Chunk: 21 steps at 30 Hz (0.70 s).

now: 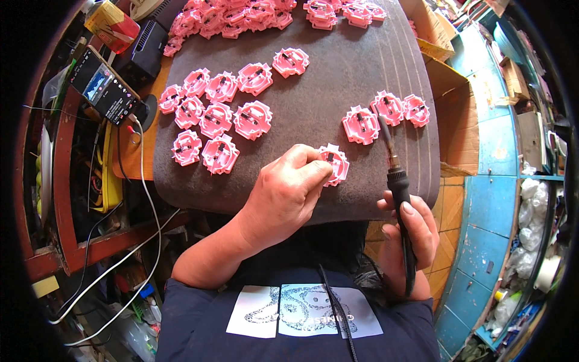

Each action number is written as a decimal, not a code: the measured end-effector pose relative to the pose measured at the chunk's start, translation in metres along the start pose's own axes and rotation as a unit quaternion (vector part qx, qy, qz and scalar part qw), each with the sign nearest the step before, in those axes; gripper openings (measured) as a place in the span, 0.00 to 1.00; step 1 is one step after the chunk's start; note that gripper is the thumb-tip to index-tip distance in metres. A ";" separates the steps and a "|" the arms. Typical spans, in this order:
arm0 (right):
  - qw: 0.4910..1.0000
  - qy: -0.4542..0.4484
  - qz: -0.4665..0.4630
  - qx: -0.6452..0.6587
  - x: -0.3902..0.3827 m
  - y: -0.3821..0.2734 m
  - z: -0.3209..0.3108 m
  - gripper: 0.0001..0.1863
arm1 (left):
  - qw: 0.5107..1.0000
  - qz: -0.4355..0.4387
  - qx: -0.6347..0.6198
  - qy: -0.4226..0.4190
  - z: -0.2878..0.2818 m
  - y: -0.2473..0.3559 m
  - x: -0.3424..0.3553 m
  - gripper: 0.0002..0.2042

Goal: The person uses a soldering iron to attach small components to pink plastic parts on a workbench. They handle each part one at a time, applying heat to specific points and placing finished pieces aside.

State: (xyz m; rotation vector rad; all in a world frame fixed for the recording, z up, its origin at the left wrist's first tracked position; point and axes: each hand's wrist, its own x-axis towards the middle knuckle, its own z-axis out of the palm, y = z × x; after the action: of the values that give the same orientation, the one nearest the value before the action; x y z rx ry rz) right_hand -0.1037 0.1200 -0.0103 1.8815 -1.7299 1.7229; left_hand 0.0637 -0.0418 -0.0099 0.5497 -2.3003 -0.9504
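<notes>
Your left hand (287, 186) hides the 9 o'clock side of 1 pink notched plastic part (339, 165); 11 o'clock's jagged pink plastic heap (232, 16) is cropped.

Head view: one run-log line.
left hand: pinching pink plastic housing | right hand: holding soldering iron, tip forward | dark mat: other pink housings

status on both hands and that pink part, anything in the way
Left hand: fingers at the nearest pink part, grip hidden. Right hand: holding soldering iron, pointing away. Possibly in the way: three more pink parts beside it.
</notes>
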 end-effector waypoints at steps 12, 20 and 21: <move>0.997 -0.062 0.019 -0.042 0.013 0.024 0.042 0.29 | 1.000 0.008 0.001 0.002 -0.001 0.000 0.000 0.09; 0.995 -0.069 0.017 -0.072 0.013 0.026 0.049 0.32 | 1.000 0.006 -0.005 -0.004 -0.001 -0.002 -0.002 0.10; 0.994 -0.072 0.015 -0.075 0.013 0.026 0.048 0.33 | 1.000 0.007 -0.004 -0.004 -0.001 -0.002 -0.001 0.10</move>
State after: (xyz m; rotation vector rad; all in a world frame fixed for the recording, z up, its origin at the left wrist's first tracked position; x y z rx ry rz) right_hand -0.0941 0.0700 -0.0339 1.9667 -1.8878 1.4520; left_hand 0.0656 -0.0427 -0.0110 0.5273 -2.3025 -0.9575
